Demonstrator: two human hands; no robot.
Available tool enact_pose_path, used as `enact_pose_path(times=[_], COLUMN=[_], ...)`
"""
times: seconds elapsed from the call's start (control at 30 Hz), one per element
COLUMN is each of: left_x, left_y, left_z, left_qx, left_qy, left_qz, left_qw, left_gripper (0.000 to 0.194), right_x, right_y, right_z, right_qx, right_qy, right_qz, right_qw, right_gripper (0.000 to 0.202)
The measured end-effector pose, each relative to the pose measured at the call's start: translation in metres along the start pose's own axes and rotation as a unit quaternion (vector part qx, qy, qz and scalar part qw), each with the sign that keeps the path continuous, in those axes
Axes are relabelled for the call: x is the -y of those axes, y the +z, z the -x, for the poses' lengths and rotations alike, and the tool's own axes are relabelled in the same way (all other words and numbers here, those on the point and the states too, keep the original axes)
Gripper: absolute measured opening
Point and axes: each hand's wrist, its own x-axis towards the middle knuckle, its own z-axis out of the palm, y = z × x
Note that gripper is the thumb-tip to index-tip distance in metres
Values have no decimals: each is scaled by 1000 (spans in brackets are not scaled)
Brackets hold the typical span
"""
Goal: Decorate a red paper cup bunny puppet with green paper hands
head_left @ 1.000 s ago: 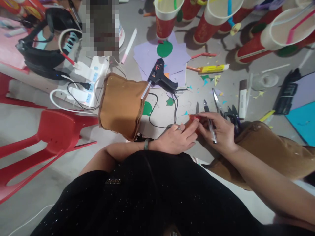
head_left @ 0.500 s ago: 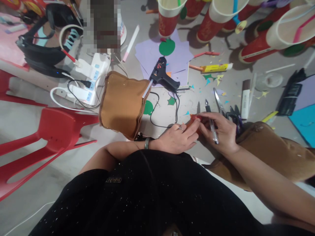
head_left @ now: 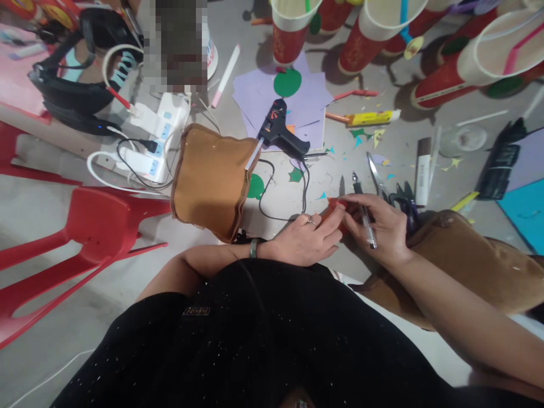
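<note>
Both hands meet near the table's front edge over a small orange-red piece (head_left: 332,207), which looks like paper; the fingers hide most of it. My left hand (head_left: 306,239), with a ring and a wrist bangle, has its fingers closed on the piece from the left. My right hand (head_left: 380,226) pinches near the piece's right side. A clear-barrelled pen (head_left: 365,218) is also held in the right hand, its tip pointing away from me. Just beyond the right hand lie scissors (head_left: 378,173) with dark handles. A black glue gun (head_left: 280,133) rests to the left, farther back.
A brown cushion-like bag (head_left: 212,181) sits left, another brown bag (head_left: 471,260) right. Red paper cups (head_left: 291,39) with straws stand at the back. A power strip (head_left: 164,136) with cables, purple paper (head_left: 250,90), a yellow glue tube (head_left: 372,118) and a red chair (head_left: 102,221) are around.
</note>
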Motion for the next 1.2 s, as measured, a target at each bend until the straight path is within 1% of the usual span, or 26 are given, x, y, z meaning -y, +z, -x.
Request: enact_pose_path(times=[0.1,0.2,0.3,0.37,0.43,0.5,0.57,0.67,0.8,0.87,1.03,1.2], left_x=[1,1,1,2,2,2,3,3,3,3,3,4], left_y=[0,-3,-8,-11,-12,-13,-12,-10,-10,-10,-9,-9], left_z=[-1,-2,-4,-4,-5,-5,-4,-3,-3,-2,-2,-2], left_qx=[18,19,29,43,63,78,81,77,65,60,50,60], left_qy=[7,6,1,3,11,17,19,18,12,11,10,15], left_qz=[1,4,6,8,10,9,9,7,9,10,16,21], left_qw=[1000,1000,1000,999,998,997,997,997,998,998,999,998], left_gripper=[44,45,46,45,43,41,41,40,40,41,42,42], right_x=[-1,2,8,14,20,24,27,28,21,16,10,8], right_y=[0,-2,-9,-18,-29,-40,-50,-55,-46,-39,-30,-25], right_z=[-1,-2,-5,-10,-19,-32,-48,-74,-98,-105,-112,-114], right_qx=[3,13,9,-4,-24,-25,2,72,207,253,308,334], right_qy=[1,4,-19,-21,9,44,53,22,-18,-27,-78,-85], right_qz=[-4,11,18,11,-10,-40,-50,-3,17,23,50,44], right_qw=[1000,1000,1000,1000,1000,998,997,997,978,967,947,938], right_gripper=[24,26,27,26,26,34,43,49,52,52,52,38])
